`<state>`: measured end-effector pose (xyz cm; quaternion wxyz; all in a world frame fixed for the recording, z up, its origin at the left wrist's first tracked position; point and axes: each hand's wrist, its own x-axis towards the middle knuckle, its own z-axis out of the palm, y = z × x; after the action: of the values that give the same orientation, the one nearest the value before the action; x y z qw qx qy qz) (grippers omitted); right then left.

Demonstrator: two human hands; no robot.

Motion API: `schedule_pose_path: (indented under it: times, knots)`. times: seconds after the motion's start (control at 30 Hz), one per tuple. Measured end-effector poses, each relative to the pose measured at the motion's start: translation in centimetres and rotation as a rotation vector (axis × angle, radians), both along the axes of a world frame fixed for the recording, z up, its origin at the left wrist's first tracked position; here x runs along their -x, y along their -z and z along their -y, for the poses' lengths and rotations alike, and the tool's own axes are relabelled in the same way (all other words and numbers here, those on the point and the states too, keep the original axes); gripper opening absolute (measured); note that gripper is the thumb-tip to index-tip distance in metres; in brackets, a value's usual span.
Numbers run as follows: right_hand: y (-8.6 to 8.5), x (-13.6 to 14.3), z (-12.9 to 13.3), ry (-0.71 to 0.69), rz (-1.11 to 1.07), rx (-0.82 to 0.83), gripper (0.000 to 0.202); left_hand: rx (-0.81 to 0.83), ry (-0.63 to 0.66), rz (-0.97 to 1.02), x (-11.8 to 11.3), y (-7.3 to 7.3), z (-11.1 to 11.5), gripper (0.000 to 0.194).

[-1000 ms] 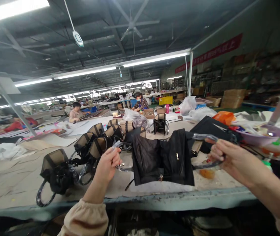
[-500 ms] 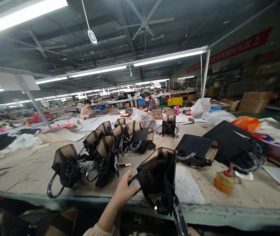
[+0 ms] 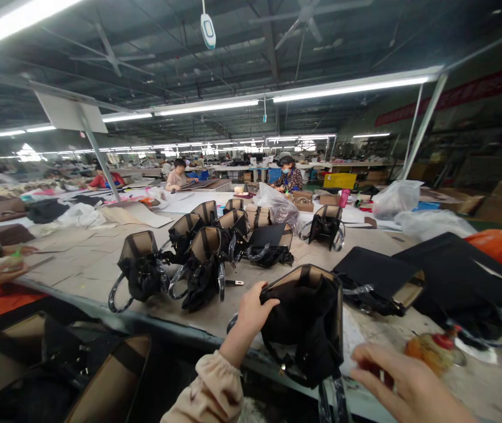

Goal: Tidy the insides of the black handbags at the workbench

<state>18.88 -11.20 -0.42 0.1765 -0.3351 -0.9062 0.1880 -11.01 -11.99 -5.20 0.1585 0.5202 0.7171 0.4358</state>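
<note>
A black handbag (image 3: 304,323) with a tan lining stands open-mouthed near the front edge of the table. My left hand (image 3: 253,311) grips its left upper rim, thumb toward the mouth. The bag's plastic-wrapped handle (image 3: 339,399) hangs over the table edge. To the right of the bag, apart from it, my right hand (image 3: 410,379) is half curled, with a gap between thumb and fingers; I make out nothing held in it. Behind that hand is a bottle of orange-brown liquid with a red top (image 3: 431,349), partly covered by it.
Several similar black bags (image 3: 202,264) stand behind and to the left. More bags (image 3: 370,276) lie at the right. A small tool (image 3: 233,283) rests on the table. Bags (image 3: 110,376) fill the space below at lower left. A co-worker's hands (image 3: 6,270) are at the far left.
My view has swung left. My left hand has moved from beside the bag's handle onto its rim. My right hand has come up into view beside the bag.
</note>
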Motion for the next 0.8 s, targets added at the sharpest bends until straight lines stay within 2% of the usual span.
schedule_pose_path:
  times: [0.1,0.17,0.27,0.37,0.5,0.7,0.8]
  knots:
    - [-1.0,3.1,-3.1,-0.012,-0.138,-0.169,0.028,-0.003,0.003,0.012,-0.1,0.1,0.3,0.044]
    - [-1.0,5.7,-5.0,-0.058,-0.120,-0.237,0.038,-0.008,0.024,0.024,-0.1,0.1,0.5,0.041]
    - [-0.7,9.2,-7.4,-0.110,-0.017,-0.264,0.049,-0.034,0.072,0.061,-0.1,-0.1,0.6,0.038]
    - [-0.5,11.4,-8.8,-0.150,0.099,-0.236,0.042,-0.056,0.101,0.093,0.1,-0.2,0.6,0.036]
    - [-0.5,12.2,-9.5,-0.177,0.166,-0.198,0.020,-0.077,0.114,0.091,0.5,-0.4,0.7,0.032]
    - [-0.5,10.8,-8.5,-0.122,0.174,-0.187,0.026,-0.067,0.204,0.078,0.3,-0.2,1.9,0.025]
    - [-0.2,10.2,-7.8,-0.110,0.154,-0.189,0.028,-0.059,0.205,0.086,0.2,0.2,2.3,0.026]
